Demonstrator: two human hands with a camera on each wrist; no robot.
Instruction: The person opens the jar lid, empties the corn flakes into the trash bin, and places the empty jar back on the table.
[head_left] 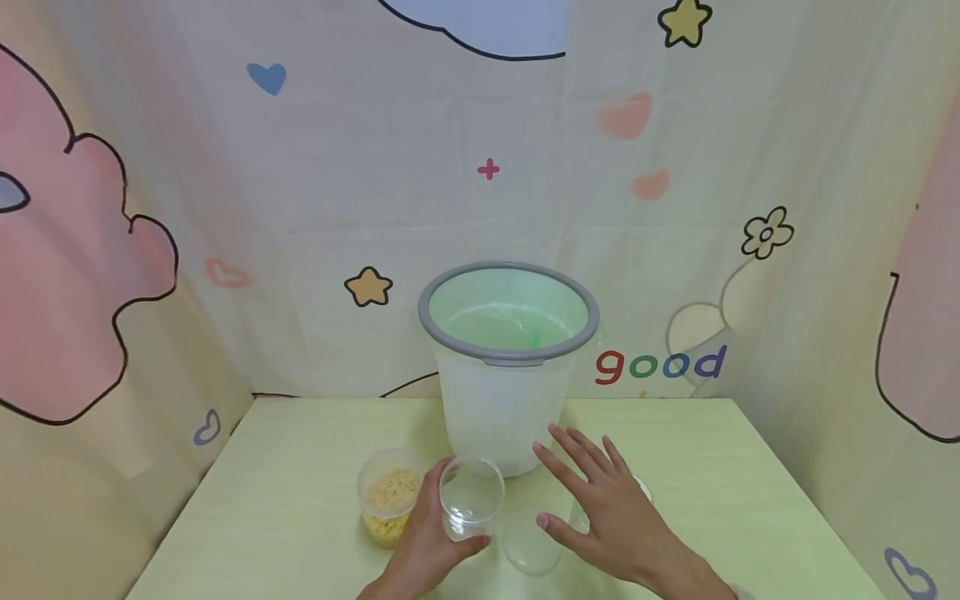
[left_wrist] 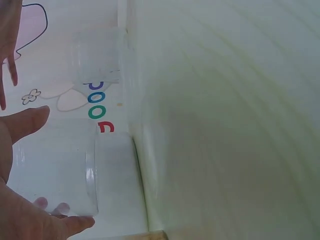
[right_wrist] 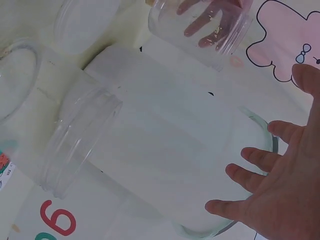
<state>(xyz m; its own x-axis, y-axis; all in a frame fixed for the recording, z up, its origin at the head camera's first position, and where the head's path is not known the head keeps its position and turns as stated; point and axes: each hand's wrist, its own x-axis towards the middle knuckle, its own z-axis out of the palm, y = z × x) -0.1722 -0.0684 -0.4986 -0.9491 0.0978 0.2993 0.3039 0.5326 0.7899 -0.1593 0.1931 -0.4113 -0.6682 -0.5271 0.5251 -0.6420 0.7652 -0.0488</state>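
My left hand (head_left: 426, 537) grips a clear, see-through plastic jar (head_left: 471, 493) from the side, thumb in front; a few small crumbs cling to its wall in the right wrist view. My right hand (head_left: 606, 510) hovers to the right, fingers spread and holding nothing. A second clear jar (right_wrist: 82, 130), with a ridged neck, is largely hidden behind that hand in the head view. Between the hands, a round clear lid (head_left: 532, 546) lies on the table. Left of my left hand stands a clear tub of pale yellow bits (head_left: 392, 492), partly covered by the hand.
A tall whitish bucket (head_left: 502, 408) with a grey rim stands just beyond both hands, its mouth facing up. The pale green table (head_left: 300, 467) ends at a printed cloth backdrop (head_left: 360, 167), which also hangs along both sides.
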